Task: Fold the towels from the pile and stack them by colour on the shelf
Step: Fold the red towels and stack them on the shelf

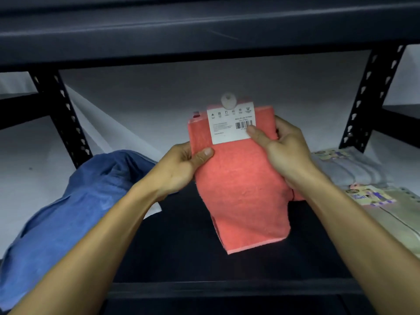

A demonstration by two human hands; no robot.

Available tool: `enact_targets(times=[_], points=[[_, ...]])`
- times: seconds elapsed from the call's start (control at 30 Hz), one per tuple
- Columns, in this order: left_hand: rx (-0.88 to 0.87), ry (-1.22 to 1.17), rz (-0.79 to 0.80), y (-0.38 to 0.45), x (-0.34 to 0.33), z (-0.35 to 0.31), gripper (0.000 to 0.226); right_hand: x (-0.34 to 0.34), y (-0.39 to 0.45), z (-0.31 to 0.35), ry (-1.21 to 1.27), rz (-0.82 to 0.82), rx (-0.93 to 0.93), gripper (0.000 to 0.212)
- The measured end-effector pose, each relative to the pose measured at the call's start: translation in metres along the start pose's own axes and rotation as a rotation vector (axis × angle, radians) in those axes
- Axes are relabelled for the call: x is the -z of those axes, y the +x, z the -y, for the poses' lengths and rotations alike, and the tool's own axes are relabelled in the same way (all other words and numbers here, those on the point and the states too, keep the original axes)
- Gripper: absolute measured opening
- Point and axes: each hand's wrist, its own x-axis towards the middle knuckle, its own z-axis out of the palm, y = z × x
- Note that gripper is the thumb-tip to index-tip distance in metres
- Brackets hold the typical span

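I hold one coral towel [238,189] up in front of the shelf [227,289], above its dark board and not resting on it. My left hand [184,169] grips the towel's left edge, thumb on the front face and fingers behind. My right hand [279,148] grips the right edge higher up, its thumb pressing the lower corner of the white retail label [229,126] that is fastened to the towel's top by a round white tag pin [228,101]. The towel looks folded into a narrow panel, lower end hanging free; whether another fold is needed I cannot tell. Progress, as I judge it: this towel is folded or nearly so but not yet set down. To the right on the shelf lie pale folded towels [354,171], grey-lilac behind and cream in front, each with a printed paper band, which I take as stacks already begun. To the left a blue cloth [79,212] lies crumpled and unfolded, so at least that piece is left; no coral stack is visible for this one to join. Count: coral towels, one in hand, with a sliver of pink edge behind its top left that may be a second layer; blue cloth, one; pale stacks, two, layers inside them too blurred to count; labels on the coral towel, one; hands, two, both holding.
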Motion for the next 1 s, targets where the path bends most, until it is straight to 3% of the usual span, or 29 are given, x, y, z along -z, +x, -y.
enact_targets(times=[0.17,0.37,0.47,0.57,0.63,0.7,0.87,1.0], points=[[0.023,-0.152,-0.123,0.009,0.004,-0.025,0.020,-0.007,0.010,0.034,0.132,-0.039,-0.092,0.012],[0.329,-0.331,-0.286,0.043,0.002,0.021,0.020,-0.023,0.035,-0.022,0.118,-0.001,-0.484,0.015],[0.548,-0.267,-0.219,0.043,-0.006,0.073,0.010,-0.024,0.012,-0.083,-0.038,0.100,-0.693,0.010],[0.736,-0.166,-0.118,0.034,-0.013,0.113,0.017,-0.023,-0.011,-0.124,-0.247,0.164,-0.783,0.039],[0.743,-0.164,-0.152,0.033,-0.014,0.125,0.016,-0.023,-0.012,-0.132,-0.256,0.152,-0.763,0.059],[0.699,-0.164,-0.175,0.037,-0.013,0.129,0.013,-0.024,-0.007,-0.131,-0.248,0.124,-0.710,0.066],[0.561,-0.184,-0.203,0.046,-0.012,0.140,0.028,-0.025,-0.007,-0.126,-0.438,0.123,-0.511,0.054],[0.469,0.144,-0.298,0.024,-0.007,0.152,0.042,-0.020,-0.036,-0.119,-0.845,0.239,-0.175,0.050]])
